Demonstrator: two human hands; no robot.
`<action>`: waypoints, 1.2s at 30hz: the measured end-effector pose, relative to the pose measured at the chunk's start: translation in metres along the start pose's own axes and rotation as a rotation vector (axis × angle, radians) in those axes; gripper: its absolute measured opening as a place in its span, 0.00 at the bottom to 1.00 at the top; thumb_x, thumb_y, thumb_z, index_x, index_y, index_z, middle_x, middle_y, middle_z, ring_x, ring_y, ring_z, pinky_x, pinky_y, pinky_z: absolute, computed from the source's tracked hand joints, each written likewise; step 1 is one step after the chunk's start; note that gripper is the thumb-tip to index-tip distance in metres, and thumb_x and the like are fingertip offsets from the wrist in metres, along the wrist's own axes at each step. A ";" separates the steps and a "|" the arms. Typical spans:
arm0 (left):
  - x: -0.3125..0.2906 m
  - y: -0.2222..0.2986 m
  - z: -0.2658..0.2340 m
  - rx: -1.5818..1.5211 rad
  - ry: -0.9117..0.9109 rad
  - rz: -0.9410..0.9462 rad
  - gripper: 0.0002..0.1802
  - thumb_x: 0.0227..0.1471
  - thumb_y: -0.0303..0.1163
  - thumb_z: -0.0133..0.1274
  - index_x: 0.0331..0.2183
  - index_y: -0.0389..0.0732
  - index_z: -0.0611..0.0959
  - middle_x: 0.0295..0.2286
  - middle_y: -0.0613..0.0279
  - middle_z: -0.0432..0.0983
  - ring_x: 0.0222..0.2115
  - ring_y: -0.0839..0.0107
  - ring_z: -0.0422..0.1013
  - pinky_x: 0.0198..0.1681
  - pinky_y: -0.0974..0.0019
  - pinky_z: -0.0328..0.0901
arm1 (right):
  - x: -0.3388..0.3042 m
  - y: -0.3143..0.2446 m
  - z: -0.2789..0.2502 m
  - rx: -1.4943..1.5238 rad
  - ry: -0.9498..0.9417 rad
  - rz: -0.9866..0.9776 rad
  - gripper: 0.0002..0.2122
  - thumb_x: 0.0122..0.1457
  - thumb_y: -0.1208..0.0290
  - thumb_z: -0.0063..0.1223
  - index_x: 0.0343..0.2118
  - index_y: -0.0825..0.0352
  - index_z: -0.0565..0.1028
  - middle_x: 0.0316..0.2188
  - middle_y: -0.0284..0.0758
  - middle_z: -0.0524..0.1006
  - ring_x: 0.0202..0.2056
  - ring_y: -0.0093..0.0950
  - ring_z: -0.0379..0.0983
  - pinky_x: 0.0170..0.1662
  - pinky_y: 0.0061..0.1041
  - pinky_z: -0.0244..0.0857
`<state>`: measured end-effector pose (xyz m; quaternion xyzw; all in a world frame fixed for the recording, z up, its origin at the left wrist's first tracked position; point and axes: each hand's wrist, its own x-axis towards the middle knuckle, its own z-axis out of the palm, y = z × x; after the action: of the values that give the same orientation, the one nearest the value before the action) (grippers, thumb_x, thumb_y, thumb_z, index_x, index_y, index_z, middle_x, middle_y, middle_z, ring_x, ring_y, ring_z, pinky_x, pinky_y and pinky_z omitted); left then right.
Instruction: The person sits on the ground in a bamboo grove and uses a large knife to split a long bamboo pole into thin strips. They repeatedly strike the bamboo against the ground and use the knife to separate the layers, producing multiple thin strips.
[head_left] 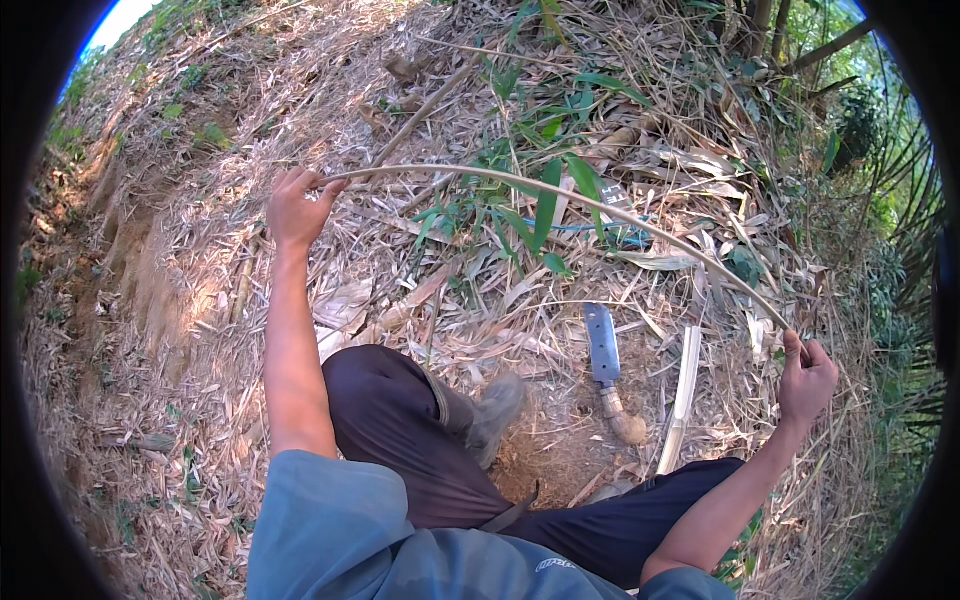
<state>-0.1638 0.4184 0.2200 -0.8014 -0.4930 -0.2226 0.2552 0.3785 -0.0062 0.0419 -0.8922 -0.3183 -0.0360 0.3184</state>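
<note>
A long thin strip, bamboo by its look, arches across the view between my two hands. My left hand is closed round its left end, with the arm stretched out forward. At the lower right end, my right hand pinches the strip between thumb and fingers. Below the arch, a broad-bladed knife with a pale handle lies on the ground, apart from both hands. To its right is a split pale length of bamboo, its near end by my right leg.
Dry leaves and stalks cover the slope around me. Green leafy shoots stand just beyond the knife, beside some blue cord. My bent legs and a boot are close in front. Thin stems crowd the right side.
</note>
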 end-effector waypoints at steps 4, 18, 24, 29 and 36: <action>0.005 0.033 -0.010 0.079 -0.061 -0.050 0.31 0.47 0.62 0.63 0.20 0.40 0.85 0.23 0.62 0.76 0.30 0.61 0.74 0.33 0.55 0.66 | 0.002 -0.017 0.016 -0.066 0.071 0.147 0.37 0.54 0.29 0.53 0.16 0.70 0.72 0.13 0.34 0.65 0.18 0.33 0.61 0.24 0.39 0.56; 0.014 0.100 -0.014 0.178 -0.499 -0.274 0.47 0.42 0.80 0.52 0.20 0.38 0.87 0.22 0.50 0.81 0.29 0.54 0.81 0.34 0.51 0.73 | 0.000 -0.043 0.028 -0.264 -0.061 0.427 0.46 0.50 0.23 0.47 0.42 0.74 0.82 0.35 0.49 0.82 0.42 0.45 0.80 0.47 0.45 0.71; 0.011 0.108 -0.001 0.212 -0.532 -0.242 0.49 0.42 0.79 0.53 0.25 0.33 0.88 0.24 0.46 0.82 0.31 0.52 0.81 0.36 0.52 0.74 | -0.003 -0.049 0.026 -0.308 -0.143 0.460 0.46 0.50 0.22 0.46 0.44 0.72 0.82 0.38 0.48 0.82 0.43 0.45 0.80 0.48 0.45 0.71; 0.013 0.090 0.002 0.113 -0.654 -0.242 0.43 0.42 0.74 0.59 0.25 0.35 0.87 0.23 0.51 0.80 0.28 0.55 0.78 0.33 0.54 0.72 | -0.003 -0.016 0.035 -0.273 -0.077 0.363 0.40 0.51 0.25 0.50 0.41 0.66 0.84 0.33 0.47 0.83 0.41 0.46 0.80 0.44 0.44 0.72; -0.013 0.010 0.026 -0.148 -0.566 0.014 0.34 0.39 0.60 0.68 0.18 0.34 0.79 0.26 0.53 0.72 0.32 0.55 0.69 0.35 0.52 0.62 | 0.003 -0.001 0.010 -0.048 -0.185 0.090 0.24 0.53 0.49 0.66 0.24 0.72 0.76 0.24 0.43 0.75 0.32 0.43 0.68 0.41 0.41 0.62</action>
<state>-0.1577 0.4224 0.1899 -0.8515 -0.5214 -0.0238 0.0496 0.3791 0.0019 0.0347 -0.9126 -0.3048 0.0532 0.2673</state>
